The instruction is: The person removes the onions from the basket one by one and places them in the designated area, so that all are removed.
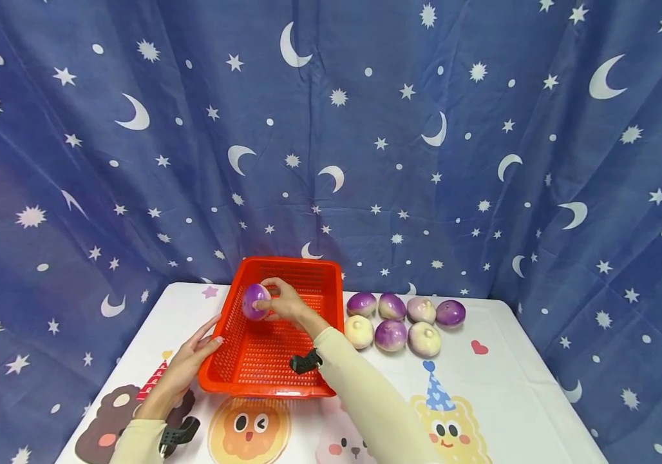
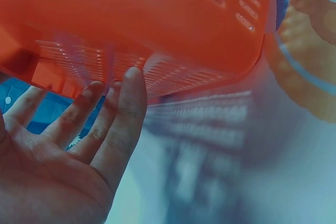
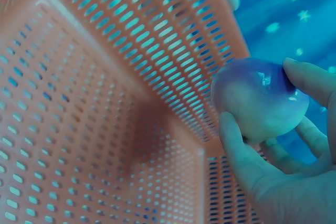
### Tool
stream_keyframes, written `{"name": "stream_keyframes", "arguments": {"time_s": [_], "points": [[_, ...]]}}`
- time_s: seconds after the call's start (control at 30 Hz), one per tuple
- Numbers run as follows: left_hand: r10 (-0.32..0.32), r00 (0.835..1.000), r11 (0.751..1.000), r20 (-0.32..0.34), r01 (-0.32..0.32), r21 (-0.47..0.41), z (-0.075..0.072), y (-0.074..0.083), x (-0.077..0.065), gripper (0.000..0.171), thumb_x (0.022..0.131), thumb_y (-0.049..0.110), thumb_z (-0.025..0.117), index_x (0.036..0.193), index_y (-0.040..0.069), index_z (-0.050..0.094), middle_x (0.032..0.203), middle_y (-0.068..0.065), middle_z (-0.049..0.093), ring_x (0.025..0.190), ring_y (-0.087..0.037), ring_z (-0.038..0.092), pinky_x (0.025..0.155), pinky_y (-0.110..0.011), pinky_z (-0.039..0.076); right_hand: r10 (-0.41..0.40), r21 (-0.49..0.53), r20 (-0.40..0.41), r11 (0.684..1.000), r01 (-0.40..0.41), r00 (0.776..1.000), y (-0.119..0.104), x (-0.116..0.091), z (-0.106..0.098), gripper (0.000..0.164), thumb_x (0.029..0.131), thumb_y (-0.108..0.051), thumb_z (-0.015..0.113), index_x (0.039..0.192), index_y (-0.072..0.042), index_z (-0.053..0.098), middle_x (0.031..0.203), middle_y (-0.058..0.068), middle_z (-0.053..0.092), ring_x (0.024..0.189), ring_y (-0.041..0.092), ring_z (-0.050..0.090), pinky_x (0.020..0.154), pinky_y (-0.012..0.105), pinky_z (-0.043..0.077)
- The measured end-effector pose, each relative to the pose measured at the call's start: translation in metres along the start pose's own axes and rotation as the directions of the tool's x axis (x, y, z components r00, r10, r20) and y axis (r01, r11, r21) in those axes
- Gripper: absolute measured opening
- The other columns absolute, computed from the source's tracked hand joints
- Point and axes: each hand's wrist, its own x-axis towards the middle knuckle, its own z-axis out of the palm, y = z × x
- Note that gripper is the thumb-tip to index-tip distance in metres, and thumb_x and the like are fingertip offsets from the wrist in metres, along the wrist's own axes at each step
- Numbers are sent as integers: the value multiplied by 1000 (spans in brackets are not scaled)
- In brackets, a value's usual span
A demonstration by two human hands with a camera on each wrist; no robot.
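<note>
A red plastic basket [image 1: 273, 390] with slotted walls stands on the table. My right hand [image 1: 287, 304] holds a purple-and-white turnip [image 1: 254, 301] over the basket's left part, thumb and fingers pinching its sides. In the right wrist view, the turnip [image 3: 260, 100] appears close to the slotted wall, its pale side towards the camera. On the left, my left hand [image 1: 189, 362] touches the outside of the basket's left wall. Its fingers [image 2: 131, 103] look nearly straight against the slotted side in the left wrist view.
Right of the basket, several more turnips [image 1: 391, 336] lie in two rows on the white cartoon-print tablecloth [image 1: 516, 386]. A blue curtain [image 1: 366, 174] with moons and stars hangs behind the table.
</note>
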Motion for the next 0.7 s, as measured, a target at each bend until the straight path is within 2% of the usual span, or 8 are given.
{"name": "stream_keyframes", "arguments": {"time_s": [0.17,0.27,0.4,0.57,0.7], "points": [[-11,1000,1000,-8,11,5,0,-1,1,63,100,35,54,156,32,24,150,-24,42,118,-32,62,91,-42,57,-52,18,6,998,52,999,-14,-12,-3,49,81,-9,79,124,-20,57,121,10,59,96,24,66,78,45,61],[-11,1000,1000,-12,11,-4,0,-2,3,63,100,34,55,156,32,25,149,-23,44,118,-34,62,91,-42,57,-79,39,16,996,79,997,-24,-20,-5,49,82,-7,78,125,-19,57,122,12,58,96,23,66,82,50,59],[-8,1000,1000,-9,8,-6,1,-3,4,63,100,35,55,156,32,25,149,-23,44,116,-30,64,91,-41,58,-109,73,25,992,107,994,-33,-32,-9,48,82,-6,77,125,-17,57,123,13,57,96,23,67,87,54,56],[-9,1000,1000,-1,9,-23,1,-3,3,63,100,34,55,156,32,25,149,-23,43,112,-25,66,88,-37,58,-147,111,13,983,145,989,-38,-51,-17,47,83,-4,76,125,-16,57,126,13,56,96,25,69,79,41,61],[9,1000,1000,11,-8,-25,1,0,1,64,101,33,53,157,30,23,149,-26,41,110,-24,67,86,-36,59,-170,140,10,976,167,985,-40,-64,-27,49,85,-5,75,128,-15,55,130,15,53,96,26,70,82,43,60]]}}
